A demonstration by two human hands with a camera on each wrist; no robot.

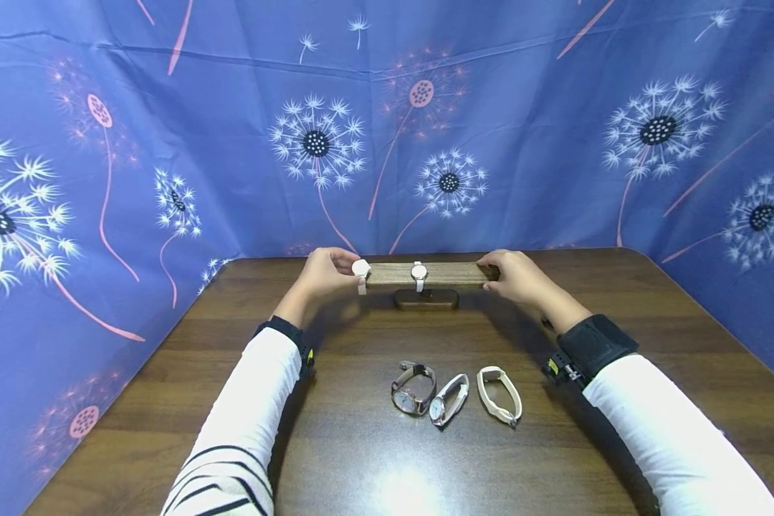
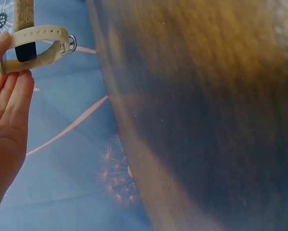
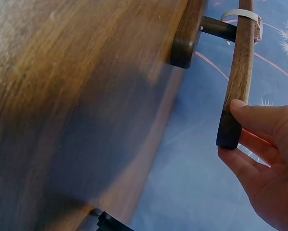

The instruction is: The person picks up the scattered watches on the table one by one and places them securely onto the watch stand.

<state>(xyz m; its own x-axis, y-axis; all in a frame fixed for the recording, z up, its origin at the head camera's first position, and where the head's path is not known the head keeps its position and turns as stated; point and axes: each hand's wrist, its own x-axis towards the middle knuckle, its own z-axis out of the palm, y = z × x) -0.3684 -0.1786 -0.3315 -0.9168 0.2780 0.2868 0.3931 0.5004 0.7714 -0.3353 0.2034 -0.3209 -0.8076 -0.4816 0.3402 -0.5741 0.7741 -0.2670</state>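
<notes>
A wooden watch stand has a horizontal bar (image 1: 451, 274) raised over a dark base (image 1: 426, 301). My left hand (image 1: 322, 274) pinches a white watch (image 1: 360, 269) at the bar's left end. In the left wrist view its buckled cream strap (image 2: 43, 33) loops around the bar's dark end (image 2: 26, 52), with slack below. Thumb and fingers of my right hand (image 1: 522, 278) grip the bar's opposite end, seen closely as a dark tip (image 3: 229, 130) in the right wrist view. Another white-strapped watch (image 1: 419, 272) hangs around the middle of the bar.
Nearer on the wooden table (image 1: 335, 444) lie a dark-strapped watch (image 1: 414, 390), a white-strapped watch (image 1: 448, 401) and a cream-strapped watch (image 1: 499, 395), each looped. A blue dandelion-print cloth (image 1: 374, 143) hangs behind the table and along both sides.
</notes>
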